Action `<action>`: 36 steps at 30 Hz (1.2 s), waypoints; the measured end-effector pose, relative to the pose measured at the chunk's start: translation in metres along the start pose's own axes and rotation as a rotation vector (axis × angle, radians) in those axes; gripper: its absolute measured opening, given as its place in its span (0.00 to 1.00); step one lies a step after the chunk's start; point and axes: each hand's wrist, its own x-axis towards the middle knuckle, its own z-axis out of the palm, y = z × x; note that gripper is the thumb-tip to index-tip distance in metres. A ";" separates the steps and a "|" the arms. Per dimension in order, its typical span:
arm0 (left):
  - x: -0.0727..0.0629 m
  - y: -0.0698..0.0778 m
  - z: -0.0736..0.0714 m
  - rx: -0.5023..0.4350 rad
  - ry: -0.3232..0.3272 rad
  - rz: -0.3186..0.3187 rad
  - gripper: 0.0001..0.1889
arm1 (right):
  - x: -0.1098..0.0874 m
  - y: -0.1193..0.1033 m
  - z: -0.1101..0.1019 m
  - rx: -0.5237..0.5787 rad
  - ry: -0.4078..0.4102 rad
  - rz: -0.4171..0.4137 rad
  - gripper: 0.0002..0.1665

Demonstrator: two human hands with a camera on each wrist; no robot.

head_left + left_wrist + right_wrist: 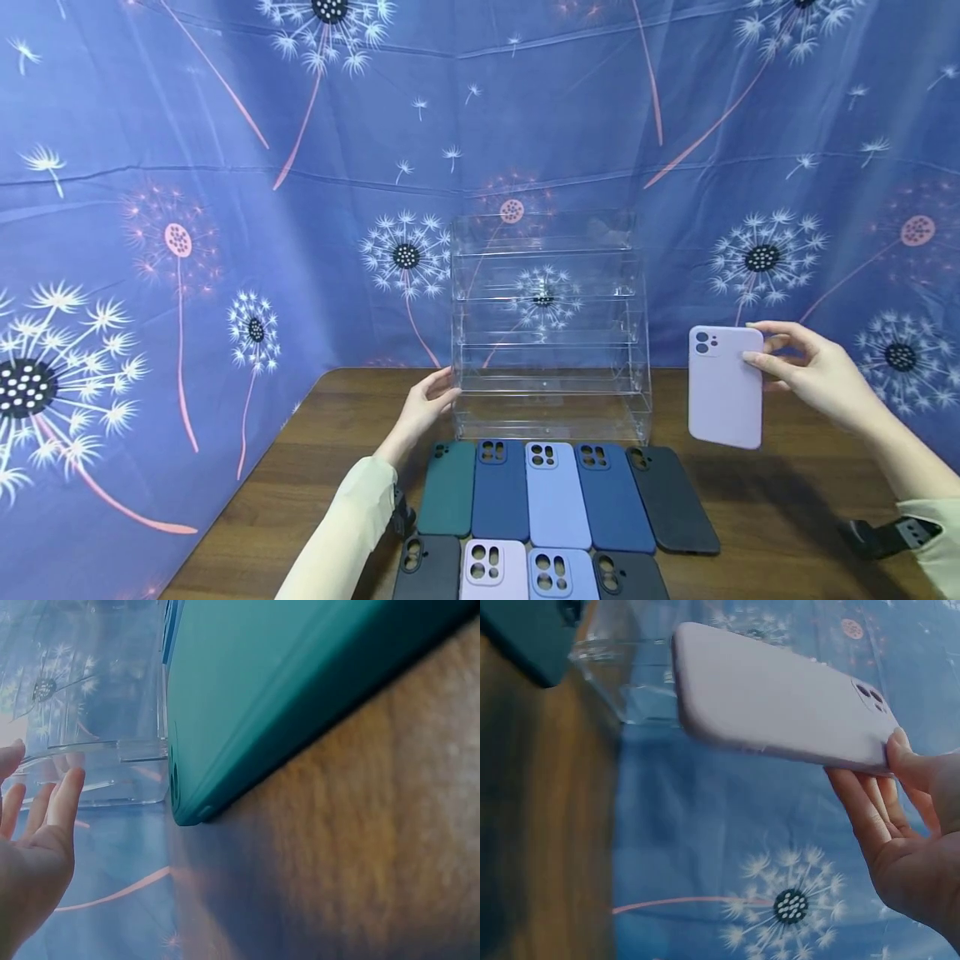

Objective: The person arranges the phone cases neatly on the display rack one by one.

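Note:
A pale lilac phone case hangs upright above the right side of the table, its camera cutout at the top left. My right hand pinches it by its upper right edge, thumb on the back face; the right wrist view shows the same lilac case tilted. At the centre stands a clear tiered display rack, with no cases on its shelves. My left hand touches the rack's lower left side, fingers loosely extended, as the left wrist view also shows the hand.
Several phone cases lie in two rows before the rack: a green case, a navy case, a light blue case, a black case and others nearer. Behind the wooden table hangs a blue dandelion-print cloth.

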 end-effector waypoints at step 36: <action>0.001 0.002 -0.003 -0.062 -0.056 -0.035 0.29 | 0.099 -0.065 0.019 0.195 0.170 -0.082 0.31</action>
